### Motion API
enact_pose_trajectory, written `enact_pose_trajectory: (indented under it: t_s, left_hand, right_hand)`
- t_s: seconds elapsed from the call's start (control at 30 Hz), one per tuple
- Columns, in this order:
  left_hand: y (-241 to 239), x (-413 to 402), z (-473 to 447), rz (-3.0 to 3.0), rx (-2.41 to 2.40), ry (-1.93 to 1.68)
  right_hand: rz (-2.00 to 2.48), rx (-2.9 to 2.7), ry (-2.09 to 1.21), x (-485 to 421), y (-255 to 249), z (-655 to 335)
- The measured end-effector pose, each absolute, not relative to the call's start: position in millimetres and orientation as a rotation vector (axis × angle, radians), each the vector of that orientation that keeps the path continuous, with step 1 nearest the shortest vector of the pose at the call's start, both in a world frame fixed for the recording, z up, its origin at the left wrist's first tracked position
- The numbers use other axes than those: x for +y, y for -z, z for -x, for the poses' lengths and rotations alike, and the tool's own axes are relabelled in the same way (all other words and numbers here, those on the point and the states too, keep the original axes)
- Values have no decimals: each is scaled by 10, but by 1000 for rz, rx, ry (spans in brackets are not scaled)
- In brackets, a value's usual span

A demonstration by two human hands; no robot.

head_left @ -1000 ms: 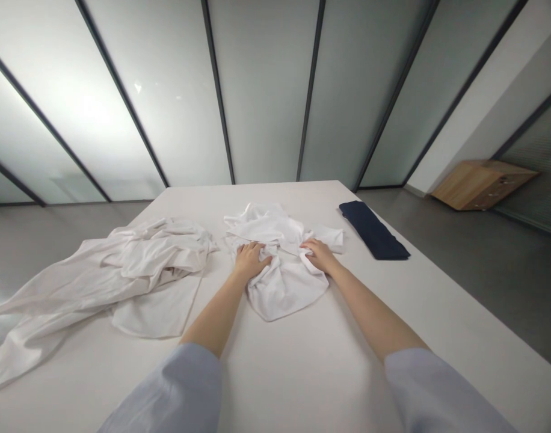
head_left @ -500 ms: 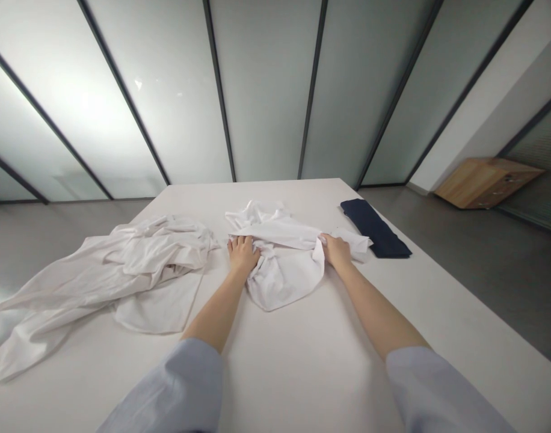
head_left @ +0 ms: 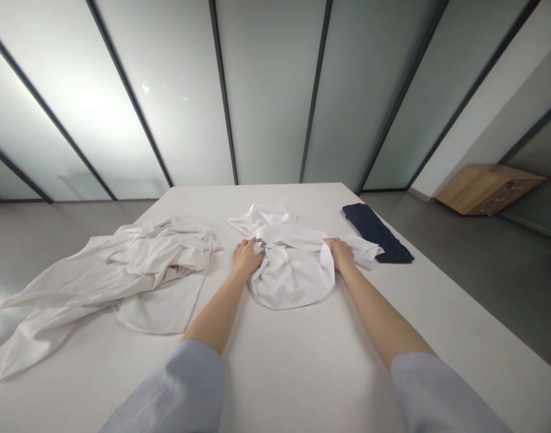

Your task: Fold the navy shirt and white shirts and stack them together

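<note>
A crumpled white garment (head_left: 296, 279) lies on the white table (head_left: 298, 367) in front of me, its near edge rounded and a flatter band of cloth across its top. My left hand (head_left: 247, 257) grips the left side of this cloth, fingers curled over it. On the opposite side my right hand (head_left: 341, 255) pinches the garment, and a flap of it stretches out to the right past my fingers. The exact kind of garment cannot be made out. Parts of the fingertips are hidden by the folds.
A large rumpled white cloth (head_left: 144, 258) spreads over the left side of the table and hangs past its edge. A folded dark navy cloth (head_left: 377, 234) lies at the right edge. Beyond are frosted glass panels (head_left: 270, 90) and a wooden cabinet (head_left: 487, 187).
My left hand has drawn the garment's left side in to the right, bunching the band. The right hand keeps its hold, a little further right. The view has shifted slightly.
</note>
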State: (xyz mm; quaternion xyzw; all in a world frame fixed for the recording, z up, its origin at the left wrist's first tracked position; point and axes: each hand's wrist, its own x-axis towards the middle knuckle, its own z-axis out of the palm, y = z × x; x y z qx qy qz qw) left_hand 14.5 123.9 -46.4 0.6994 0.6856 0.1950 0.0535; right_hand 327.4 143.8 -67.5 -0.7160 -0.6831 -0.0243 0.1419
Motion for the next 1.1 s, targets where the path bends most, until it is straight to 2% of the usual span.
enact_pose_trajectory:
  t_s: [0.2, 0.33, 0.47, 0.7, 0.93, 1.0, 1.1]
  left_hand:
    - [439, 1230, -205, -2140, 1985, -536]
    - [480, 1256, -196, -2020, 1922, -716]
    - [531, 1275, -187, -1896, 1953, -893]
    - [492, 1247, -197, -1802, 2234, -814]
    - [445, 1267, -140, -1814, 2194, -690]
    - [454, 1270, -135, -1891, 2143, -767]
    - [468, 1257, -153, -2067, 2047, -914]
  right_hand:
    - [2105, -2041, 69, 1416, 591, -3192]
    - [2063, -2113, 12, 1390, 538, -3169]
    - [2034, -2134, -33, 1381, 502, -3156]
    - [1845, -2168, -155, 1393, 543, -3197]
    - [1305, -1718, -489, 1544, 734, -3258]
    - [1261, -1502, -443, 1560, 744, -3280]
    - [1288, -1335, -170, 1523, 705, -3304]
